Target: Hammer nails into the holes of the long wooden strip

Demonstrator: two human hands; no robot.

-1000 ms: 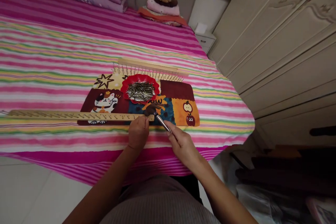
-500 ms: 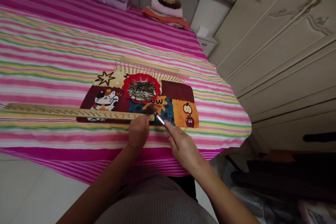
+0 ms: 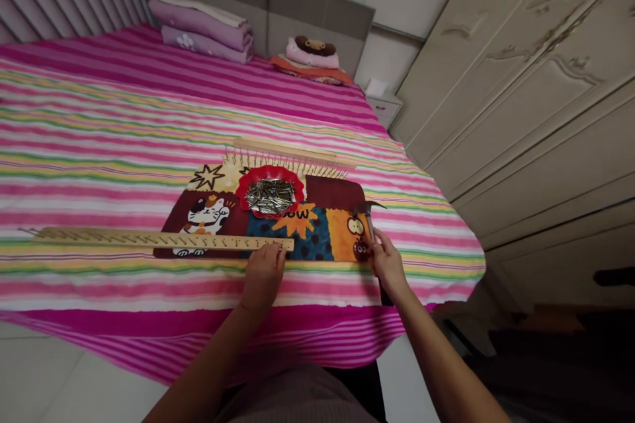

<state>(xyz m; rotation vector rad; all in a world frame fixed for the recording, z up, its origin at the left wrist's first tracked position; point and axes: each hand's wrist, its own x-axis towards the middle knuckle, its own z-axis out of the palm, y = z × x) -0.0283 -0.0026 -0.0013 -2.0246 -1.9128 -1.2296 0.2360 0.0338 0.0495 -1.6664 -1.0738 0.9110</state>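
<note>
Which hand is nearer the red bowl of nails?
Left: the left hand is in front of the bowl, holding the wooden strip; the right hand, holding the hammer, is farther right.

bed, multicolour striped cloth cover | rectangular patchwork-print mat | straight pale wooden strips | folded lilac bedding | folded orange cloth

The right hand hides part of the hammer.
</note>
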